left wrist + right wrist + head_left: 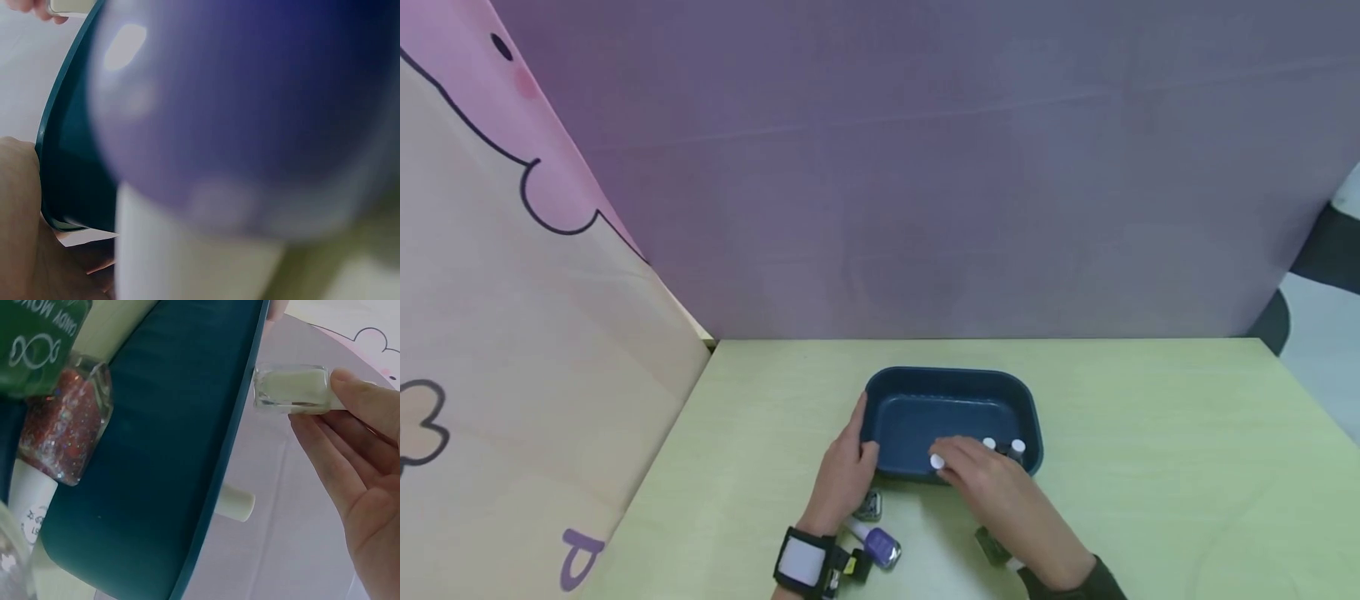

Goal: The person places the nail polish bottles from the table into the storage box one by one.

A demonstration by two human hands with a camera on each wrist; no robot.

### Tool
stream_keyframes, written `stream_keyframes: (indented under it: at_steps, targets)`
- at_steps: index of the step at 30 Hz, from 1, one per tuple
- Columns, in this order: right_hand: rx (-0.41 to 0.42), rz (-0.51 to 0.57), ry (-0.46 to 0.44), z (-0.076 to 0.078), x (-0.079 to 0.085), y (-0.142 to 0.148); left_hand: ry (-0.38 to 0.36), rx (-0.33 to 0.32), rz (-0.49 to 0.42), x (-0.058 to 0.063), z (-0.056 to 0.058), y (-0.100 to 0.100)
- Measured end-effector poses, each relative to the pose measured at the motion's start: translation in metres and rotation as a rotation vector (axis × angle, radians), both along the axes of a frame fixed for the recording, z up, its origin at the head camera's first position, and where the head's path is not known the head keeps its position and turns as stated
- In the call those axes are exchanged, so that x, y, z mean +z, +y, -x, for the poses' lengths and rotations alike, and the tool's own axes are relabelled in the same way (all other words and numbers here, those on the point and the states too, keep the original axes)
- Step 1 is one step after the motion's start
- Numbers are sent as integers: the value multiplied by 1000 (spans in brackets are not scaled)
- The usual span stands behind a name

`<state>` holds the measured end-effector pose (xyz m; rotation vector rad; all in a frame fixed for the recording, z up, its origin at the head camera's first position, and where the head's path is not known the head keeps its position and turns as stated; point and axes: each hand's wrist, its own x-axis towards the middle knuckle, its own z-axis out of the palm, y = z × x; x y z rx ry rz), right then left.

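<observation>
A dark blue tray (951,373) stands on the table. My left hand (841,475) grips its left end, thumb at the near corner and a finger along the side. Over the tray's near edge, my right hand (992,479) pinches a small nail polish bottle by its white cap (937,461). In the right wrist view this bottle (291,389) has clear glass and pale polish, and lies level beside the tray's rim. Two white-capped bottles (1017,450) stand in the tray's near right corner, partly behind the right hand.
Near the left wrist lie a purple nail polish bottle (882,547), a dark bottle (869,505) and a black one with a yellow label (857,565). A green bottle (991,546) is beside the right forearm. Red glitter polish (65,425) shows in the right wrist view. A wall panel (970,208) stands behind.
</observation>
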<state>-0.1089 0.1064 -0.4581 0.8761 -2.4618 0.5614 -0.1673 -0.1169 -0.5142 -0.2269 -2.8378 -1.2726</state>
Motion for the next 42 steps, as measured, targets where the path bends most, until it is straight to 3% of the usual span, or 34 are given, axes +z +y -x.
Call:
stream_keyframes:
  at_steps: [9,30,37,42]
  targets:
    - [-25,7,57,4,-5,5,2,-2,8,0,1,2]
    - [-82,-38,-2,10,-11,9,16,-5,13,-1,1,1]
    - [-49,-95,57,12,-14,10,0,-5,11,0,0,1]
    - [-55,-73,53,12,-16,12,0,-2,16,0,-1,1]
